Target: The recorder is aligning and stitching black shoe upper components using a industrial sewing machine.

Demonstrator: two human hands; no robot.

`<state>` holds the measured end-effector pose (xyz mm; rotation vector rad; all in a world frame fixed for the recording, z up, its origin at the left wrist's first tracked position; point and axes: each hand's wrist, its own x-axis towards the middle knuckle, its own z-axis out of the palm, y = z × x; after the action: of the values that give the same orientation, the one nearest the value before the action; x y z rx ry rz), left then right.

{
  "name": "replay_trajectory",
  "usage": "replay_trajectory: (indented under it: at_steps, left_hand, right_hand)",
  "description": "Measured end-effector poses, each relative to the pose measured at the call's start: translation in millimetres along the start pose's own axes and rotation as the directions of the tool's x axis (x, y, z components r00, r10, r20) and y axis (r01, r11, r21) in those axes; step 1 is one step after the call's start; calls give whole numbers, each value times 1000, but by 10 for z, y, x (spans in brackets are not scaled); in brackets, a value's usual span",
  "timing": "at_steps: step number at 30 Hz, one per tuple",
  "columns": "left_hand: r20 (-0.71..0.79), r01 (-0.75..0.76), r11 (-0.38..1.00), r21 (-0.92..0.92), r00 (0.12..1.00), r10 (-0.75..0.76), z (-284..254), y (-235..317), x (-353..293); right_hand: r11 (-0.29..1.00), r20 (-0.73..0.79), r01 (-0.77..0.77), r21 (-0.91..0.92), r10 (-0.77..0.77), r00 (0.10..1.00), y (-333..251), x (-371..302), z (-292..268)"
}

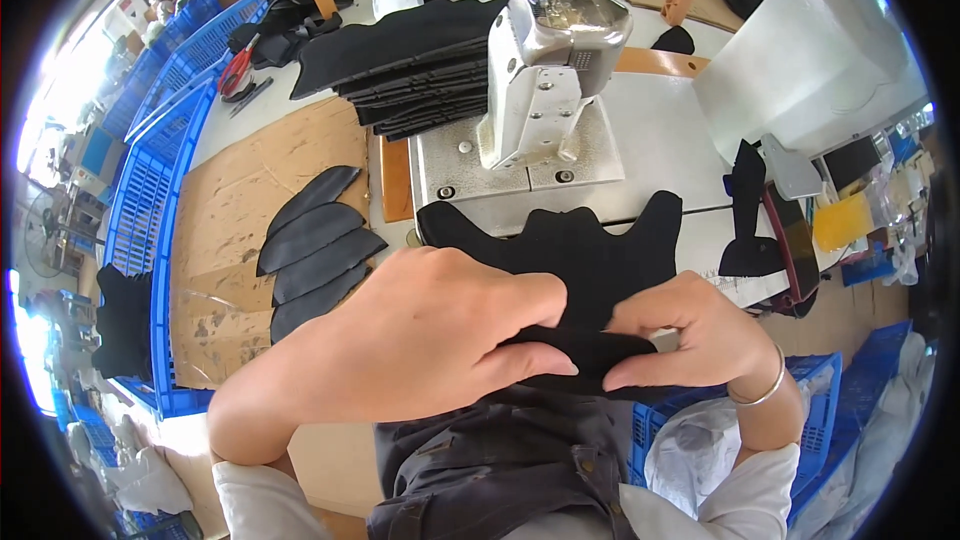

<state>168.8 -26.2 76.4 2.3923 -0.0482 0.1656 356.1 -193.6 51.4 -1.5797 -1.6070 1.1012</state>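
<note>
A black cut fabric piece (570, 252) with a notched far edge lies at the near side of the sewing machine (550, 80). Its near edge is folded up and pinched between thumb and fingers of my left hand (430, 325). On the same edge, further right, my right hand (690, 335) grips with thumb below and fingers above. The two hands are a short way apart along the fold. My left hand covers part of the piece's left side.
Left of the machine stands a stack of black pieces (410, 65). Several dark curved pieces (318, 235) overlap on cardboard (225, 200). Red-handled scissors (237, 70) lie at the far left, beside a blue crate (150, 180). Another black piece (745, 210) lies at right, and a blue crate (822, 410) stands below.
</note>
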Motion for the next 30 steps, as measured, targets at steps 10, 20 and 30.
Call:
replay_trajectory:
  at_steps: [10,20,30]
  left_hand:
    - [24,-26,995,-92,999,28,86,-23,68]
    - [-104,160,987,32,982,-156,507,-360,98]
    - [-111,270,963,0,957,-269,598,-522,136]
  right_hand:
    - [958,-209,256,-125,-278,938,34,-83,-44]
    - [969,-97,-191,159,208,973,313,76,-1]
    - [984,-235,-158,82,173,956,469,142,61]
